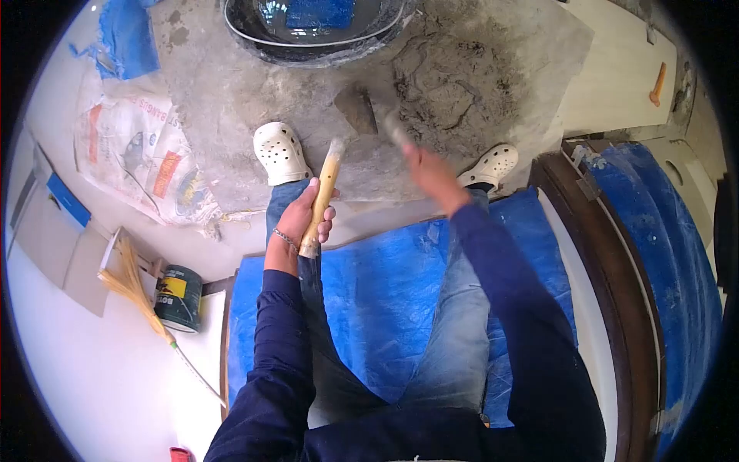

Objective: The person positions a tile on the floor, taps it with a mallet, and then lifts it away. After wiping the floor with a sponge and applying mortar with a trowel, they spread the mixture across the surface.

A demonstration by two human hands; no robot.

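We see a pale wooden handle (pixel 323 196), slightly tilted, gripped low in the left hand (pixel 296 223). The trowel (pixel 358 109) in the right hand (pixel 431 173) is motion-blurred, its dark blade lying over the spread grey mortar (pixel 454 85).

Indoor renovation site: wet mortar pile (pixel 454 85) mixed on floor, cement bag (pixel 138 158), mixing tub (pixel 315 31), blue tarp (pixel 385 292), paint tin (pixel 178 298).

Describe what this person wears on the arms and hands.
The left sleeve and right sleeve are dark navy and long, ending at the wrists. The left hand is bare, with a thin chain bracelet at its wrist. The right hand is bare too; blur hides any jewellery.
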